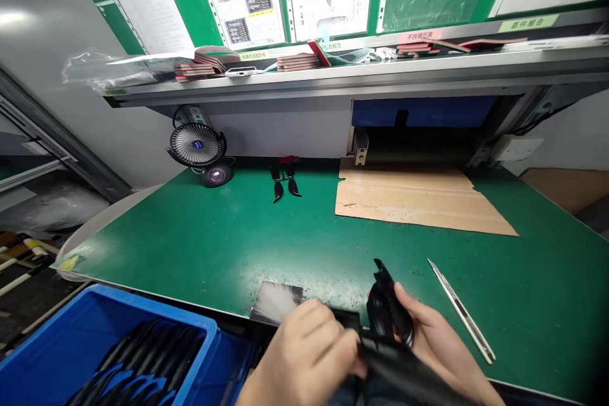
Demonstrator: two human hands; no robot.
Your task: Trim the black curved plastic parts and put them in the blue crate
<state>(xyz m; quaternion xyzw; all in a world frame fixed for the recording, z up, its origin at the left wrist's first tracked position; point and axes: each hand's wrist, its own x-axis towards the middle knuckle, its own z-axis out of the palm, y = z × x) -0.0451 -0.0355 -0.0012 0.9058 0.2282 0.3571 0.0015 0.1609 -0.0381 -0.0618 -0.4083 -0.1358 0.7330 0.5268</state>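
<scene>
Both my hands are at a glossy black curved plastic part (387, 307) near the table's front edge. My right hand (442, 342) cradles it from the right, thumb along its upper piece. My left hand (309, 355) is closed, with thumb and fingertips pinching at the part's near left side; the exact contact is hidden. A dark, blurred strip of the part runs towards me at the bottom. Just beyond my left knuckles lies a dark flat rectangular piece (295, 294) with a whitish, fuzzy blurred patch (276, 302) over it. A box cutter (461, 311) lies right of my right hand.
A blue bin (209, 330) with several black curved parts stands at lower left. On the green table (214, 241) are a small fan (197, 144), black parts (284, 181) and a cardboard sheet (413, 200). A shelf (309, 84) with red-edged pads crosses above.
</scene>
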